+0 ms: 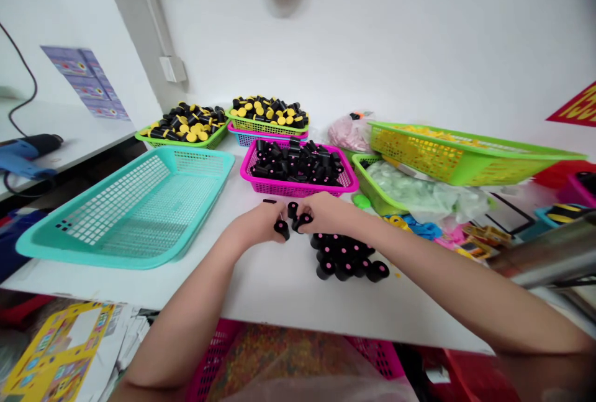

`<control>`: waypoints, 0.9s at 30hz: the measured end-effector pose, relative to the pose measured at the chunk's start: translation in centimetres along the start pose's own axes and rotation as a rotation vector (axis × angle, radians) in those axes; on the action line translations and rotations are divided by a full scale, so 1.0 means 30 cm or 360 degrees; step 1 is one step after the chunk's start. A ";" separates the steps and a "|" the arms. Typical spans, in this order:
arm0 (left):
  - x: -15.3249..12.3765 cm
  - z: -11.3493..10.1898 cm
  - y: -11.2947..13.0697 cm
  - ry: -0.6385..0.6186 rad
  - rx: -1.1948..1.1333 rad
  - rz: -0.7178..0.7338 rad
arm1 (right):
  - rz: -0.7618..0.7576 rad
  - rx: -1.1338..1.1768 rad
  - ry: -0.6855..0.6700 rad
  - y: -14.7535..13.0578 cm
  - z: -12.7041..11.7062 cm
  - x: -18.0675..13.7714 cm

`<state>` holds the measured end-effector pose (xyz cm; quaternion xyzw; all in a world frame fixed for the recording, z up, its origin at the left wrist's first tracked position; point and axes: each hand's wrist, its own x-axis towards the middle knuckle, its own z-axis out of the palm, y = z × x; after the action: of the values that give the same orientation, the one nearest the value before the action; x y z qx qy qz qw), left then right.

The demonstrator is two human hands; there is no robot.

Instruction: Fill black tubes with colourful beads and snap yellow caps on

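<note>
My left hand (264, 222) is closed on a small black cylinder (282, 228) with a pink dot on its end. Just to the right, the fingers of my right hand (322, 211) grip a similar black cylinder (304, 220). Another black piece (292, 208) shows between the hands; whether it is held or standing cannot be told. Beneath my right wrist, a block of upright black cylinders (345, 256) stands in tight rows on the white table (270, 284). Behind the hands, a magenta basket (298, 189) is heaped with more of them.
A turquoise basket (186, 203) with nothing in it stands at left. Green baskets of yellow-and-black pieces (186, 123) are at the back. To the right are a lime basket of yellow parts (419, 163) and bagged parts (405, 187). A blue heat gun (28, 153) lies far left.
</note>
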<state>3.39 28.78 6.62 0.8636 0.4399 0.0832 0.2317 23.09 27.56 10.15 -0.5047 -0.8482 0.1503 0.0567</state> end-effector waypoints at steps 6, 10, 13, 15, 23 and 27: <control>0.025 0.035 -0.017 -0.0148 -0.0020 0.0035 | 0.0039 -0.0175 -0.0081 0.003 0.095 -0.011; 0.039 0.054 -0.002 -0.0133 -0.0009 0.0039 | 0.0121 -0.0204 -0.0064 0.008 0.133 0.005; 0.040 0.058 0.017 -0.0094 -0.0001 0.0054 | 0.0142 -0.0226 -0.0085 0.000 0.130 0.008; 0.035 0.045 0.017 -0.0043 0.0007 0.0066 | 0.0137 -0.0225 -0.0080 -0.004 0.111 0.009; 0.064 0.013 -0.096 0.0442 0.0223 -0.0323 | -0.0373 -0.0349 0.0103 0.077 0.073 0.062; 0.089 0.062 -0.125 0.0434 0.0300 -0.0456 | -0.0376 -0.0484 0.0061 0.101 0.084 0.075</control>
<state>2.94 32.19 3.05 0.7908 0.5913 0.1240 0.0977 23.92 30.37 6.70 -0.4071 -0.9133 0.0032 0.0132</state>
